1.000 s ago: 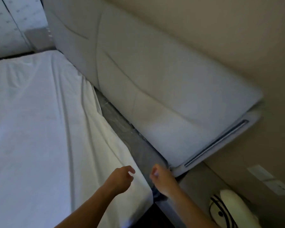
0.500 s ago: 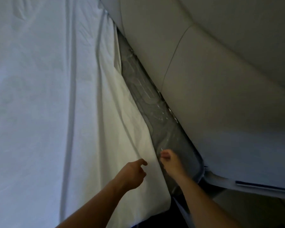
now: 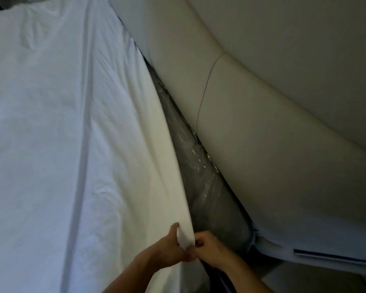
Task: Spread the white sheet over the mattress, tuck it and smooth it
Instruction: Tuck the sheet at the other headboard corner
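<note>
The white sheet [image 3: 61, 144] covers most of the mattress, with long creases running away from me. A strip of bare grey mattress [image 3: 209, 193], wrapped in shiny plastic, shows along its right edge beside the headboard. My left hand [image 3: 169, 248] pinches the sheet's near right edge, thumb up against the cloth. My right hand [image 3: 209, 248] grips the same edge from the other side, its fingers curled under it. The two hands touch at the edge, which is lifted a little off the mattress.
A padded cream headboard [image 3: 262, 123] runs diagonally along the right, close against the mattress. Its lower end with a dark trim line [image 3: 325, 255] sits at bottom right. The gap between mattress and headboard is narrow.
Both hands were open and apart above the corner; now they have closed together on the sheet's right edge and raised it. My view has moved closer to the bed.
</note>
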`<state>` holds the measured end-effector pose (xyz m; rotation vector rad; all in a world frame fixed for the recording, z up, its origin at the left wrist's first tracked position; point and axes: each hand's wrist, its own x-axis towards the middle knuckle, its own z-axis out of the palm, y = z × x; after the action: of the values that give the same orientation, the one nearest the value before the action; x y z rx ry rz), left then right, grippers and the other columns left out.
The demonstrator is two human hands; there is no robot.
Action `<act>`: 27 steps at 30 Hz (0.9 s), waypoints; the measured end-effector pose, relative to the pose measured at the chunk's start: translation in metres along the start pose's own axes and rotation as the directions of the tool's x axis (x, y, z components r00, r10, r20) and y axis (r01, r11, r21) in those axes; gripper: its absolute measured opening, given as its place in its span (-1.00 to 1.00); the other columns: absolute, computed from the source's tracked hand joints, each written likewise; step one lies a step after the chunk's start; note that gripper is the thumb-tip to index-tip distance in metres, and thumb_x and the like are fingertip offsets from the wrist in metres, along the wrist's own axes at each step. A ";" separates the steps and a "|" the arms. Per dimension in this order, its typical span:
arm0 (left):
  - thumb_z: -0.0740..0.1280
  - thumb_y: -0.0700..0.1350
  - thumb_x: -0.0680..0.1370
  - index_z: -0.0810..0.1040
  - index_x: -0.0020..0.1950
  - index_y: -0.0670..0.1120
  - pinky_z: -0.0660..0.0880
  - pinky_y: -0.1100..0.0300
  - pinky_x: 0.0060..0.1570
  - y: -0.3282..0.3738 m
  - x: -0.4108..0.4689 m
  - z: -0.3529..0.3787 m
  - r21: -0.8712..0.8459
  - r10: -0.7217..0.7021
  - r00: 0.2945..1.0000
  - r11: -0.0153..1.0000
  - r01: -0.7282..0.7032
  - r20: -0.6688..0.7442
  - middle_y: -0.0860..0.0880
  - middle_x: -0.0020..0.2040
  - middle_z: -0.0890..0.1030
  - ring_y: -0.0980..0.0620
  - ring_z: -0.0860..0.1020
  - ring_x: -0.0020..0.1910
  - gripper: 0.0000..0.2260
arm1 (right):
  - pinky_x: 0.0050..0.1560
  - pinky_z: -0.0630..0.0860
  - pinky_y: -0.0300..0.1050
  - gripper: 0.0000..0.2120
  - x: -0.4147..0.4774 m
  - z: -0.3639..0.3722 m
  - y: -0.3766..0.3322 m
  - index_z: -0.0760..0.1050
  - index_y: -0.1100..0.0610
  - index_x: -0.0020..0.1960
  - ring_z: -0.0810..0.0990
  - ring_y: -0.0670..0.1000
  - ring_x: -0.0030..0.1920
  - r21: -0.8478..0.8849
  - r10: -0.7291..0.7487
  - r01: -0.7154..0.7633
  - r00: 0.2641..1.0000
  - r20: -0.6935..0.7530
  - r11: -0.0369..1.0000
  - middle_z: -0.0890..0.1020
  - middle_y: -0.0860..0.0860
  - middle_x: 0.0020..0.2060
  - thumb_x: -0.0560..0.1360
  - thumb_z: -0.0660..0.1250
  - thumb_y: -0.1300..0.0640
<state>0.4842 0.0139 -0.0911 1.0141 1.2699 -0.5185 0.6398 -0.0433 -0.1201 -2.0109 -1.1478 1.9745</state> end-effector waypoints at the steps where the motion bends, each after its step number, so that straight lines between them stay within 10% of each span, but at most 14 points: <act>1: 0.50 0.16 0.38 -0.05 0.56 0.08 0.44 0.02 0.25 0.009 -0.007 0.000 -0.121 -0.043 0.998 0.992 0.047 0.037 -0.08 0.43 0.35 -0.09 0.43 0.26 -0.05 | 0.23 0.55 -0.04 -0.65 -0.011 -0.003 -0.005 0.62 -0.01 0.20 0.64 -0.12 0.08 0.021 -0.032 0.032 0.999 -0.015 0.999 0.69 -0.12 0.00 0.42 0.46 0.02; 4: 0.40 0.35 0.39 0.41 0.20 0.00 0.54 0.02 0.05 0.025 -0.029 -0.002 -0.335 -0.124 0.992 0.936 0.106 -0.031 -0.01 0.13 0.52 -0.06 0.54 0.04 -0.43 | 0.29 0.42 -0.22 -0.53 -0.032 -0.001 -0.024 0.47 -0.07 0.35 0.50 -0.25 0.18 -0.083 -0.138 0.138 0.990 0.009 0.987 0.53 -0.23 0.20 0.46 0.42 -0.01; 8: 0.28 -0.06 0.57 0.47 0.24 -0.14 0.53 0.04 0.21 0.024 -0.042 -0.012 -0.079 -0.075 0.880 0.996 0.043 -0.469 -0.13 0.21 0.56 -0.07 0.55 0.14 -0.72 | 0.21 0.51 -0.06 -0.84 -0.040 -0.001 -0.051 0.65 -0.10 0.05 0.62 -0.10 0.10 0.090 -0.105 0.090 0.976 0.192 0.992 0.65 -0.15 0.07 0.50 0.38 -0.06; 11: 0.23 -0.20 0.59 0.44 0.23 -0.20 0.55 -0.01 0.18 0.019 -0.061 -0.021 -0.185 -0.125 0.836 0.982 0.028 -0.534 -0.17 0.15 0.52 -0.11 0.54 0.12 -0.77 | 0.09 0.53 -0.09 -0.85 -0.037 0.007 -0.062 0.60 -0.13 -0.03 0.63 -0.04 0.08 0.278 -0.035 0.043 0.999 -0.031 0.960 0.66 -0.06 0.03 0.59 0.26 0.01; 13: 0.19 -0.20 0.61 0.44 0.21 -0.22 0.60 0.00 0.09 0.014 -0.072 -0.028 -0.236 -0.167 0.829 0.971 0.043 -0.534 -0.18 0.10 0.52 -0.11 0.56 0.07 -0.80 | 0.19 0.47 -0.04 -0.80 -0.029 0.015 -0.066 0.47 -0.24 0.16 0.51 -0.02 0.24 0.359 -0.005 0.071 0.983 -0.183 0.931 0.52 -0.11 0.22 0.57 0.31 -0.01; 16: 0.17 -0.21 0.59 0.48 0.20 -0.26 0.62 -0.05 0.04 0.004 -0.088 -0.038 -0.291 -0.169 0.858 0.956 0.024 -0.486 -0.24 0.11 0.56 -0.16 0.59 0.05 -0.76 | 0.35 0.39 0.12 -0.46 -0.019 0.041 -0.076 0.29 -0.31 0.39 0.41 0.10 0.37 0.487 -0.029 -0.006 0.998 0.064 0.874 0.43 -0.11 0.30 0.46 0.37 -0.25; 20: 0.14 -0.20 0.60 0.41 0.23 -0.20 0.60 -0.10 0.10 -0.013 -0.101 -0.049 -0.359 -0.175 0.875 0.933 0.001 -0.452 -0.21 0.12 0.53 -0.16 0.56 0.07 -0.78 | -0.09 0.58 -0.15 -0.81 -0.024 0.065 -0.076 0.65 -0.06 0.07 0.68 0.07 -0.14 0.508 -0.110 0.000 0.976 0.186 0.862 0.69 0.09 -0.16 0.51 0.40 -0.10; 22: 0.14 -0.21 0.60 0.42 0.24 -0.21 0.59 -0.11 0.10 -0.020 -0.105 -0.055 -0.386 -0.176 0.890 0.922 0.000 -0.420 -0.23 0.10 0.55 -0.18 0.57 0.06 -0.76 | -0.39 0.39 -0.25 -0.87 -0.029 0.065 -0.069 0.66 0.03 -0.18 0.46 -0.06 -0.47 0.501 -0.190 0.096 0.972 0.140 0.860 0.52 0.02 -0.48 0.53 0.41 0.06; 27: 0.16 -0.25 0.59 0.50 0.15 -0.23 0.65 -0.01 -0.11 -0.020 -0.110 -0.054 -0.376 -0.126 0.926 0.926 -0.019 -0.356 -0.22 -0.02 0.59 -0.15 0.61 -0.07 -0.80 | -0.06 0.49 -0.02 -0.84 -0.042 0.051 -0.080 0.63 0.14 -0.21 0.55 0.00 -0.19 0.521 -0.175 0.191 0.981 -0.080 0.832 0.58 0.05 -0.30 0.53 0.39 0.13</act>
<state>0.4099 0.0273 0.0076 0.7732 1.6678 -0.1089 0.5647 -0.0311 -0.0494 -1.5741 -0.6537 1.8868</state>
